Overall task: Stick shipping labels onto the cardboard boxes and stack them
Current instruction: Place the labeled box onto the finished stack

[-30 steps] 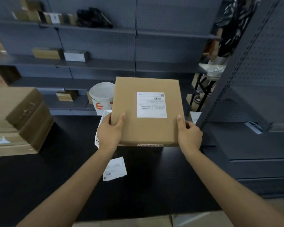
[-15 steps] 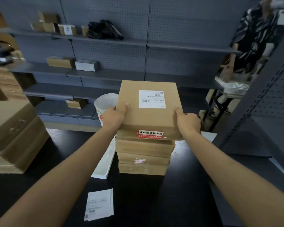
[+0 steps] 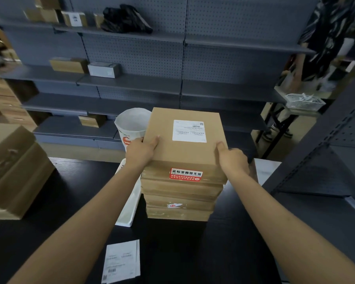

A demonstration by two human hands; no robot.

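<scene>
Top box (image 3: 184, 144): plain brown cardboard.
Shipping label (image 3: 189, 131): white, fine black print and barcode.
Seal sticker (image 3: 186, 174): red, white characters on a black band.
Table (image 3: 193, 253): black.
Tray (image 3: 129, 206): white.
Paper cup (image 3: 129, 126): white, orange-red mark.
Shelving (image 3: 143, 58): dark grey, perforated dot pattern.

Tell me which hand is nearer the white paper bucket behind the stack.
Left. The left hand grips the top box right beside the white paper bucket; the right hand holds the box's opposite edge, farther away.
</scene>
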